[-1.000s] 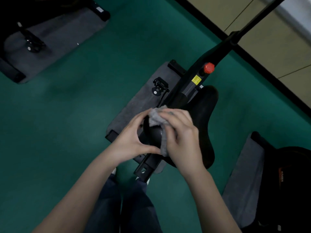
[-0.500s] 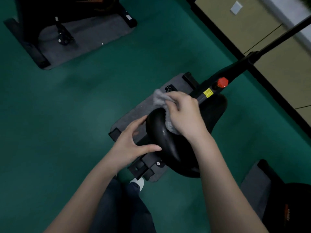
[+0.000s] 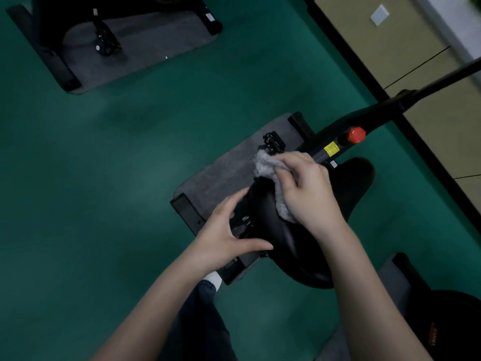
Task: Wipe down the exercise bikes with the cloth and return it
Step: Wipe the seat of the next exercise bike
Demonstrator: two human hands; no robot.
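The right hand (image 3: 309, 188) presses the grey cloth (image 3: 265, 165) onto the narrow front end of the black saddle (image 3: 286, 230). Its grip is clenched around the bunched cloth. The left hand (image 3: 223, 235) touches the saddle's left edge, grip released, thumb and fingers spread. The exercise bike (image 3: 369, 115) stands on a grey mat (image 3: 226, 173) on the green floor (image 3: 130, 178).

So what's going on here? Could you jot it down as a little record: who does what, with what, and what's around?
Activity: wiping a bike saddle
Right hand: grips the grey cloth, pressing it on the saddle's far end
Left hand: rests against the saddle's side
Bike marks: red knob and yellow label on the frame
Underneath: grey mat on green floor
Nearby: second bike, upper left
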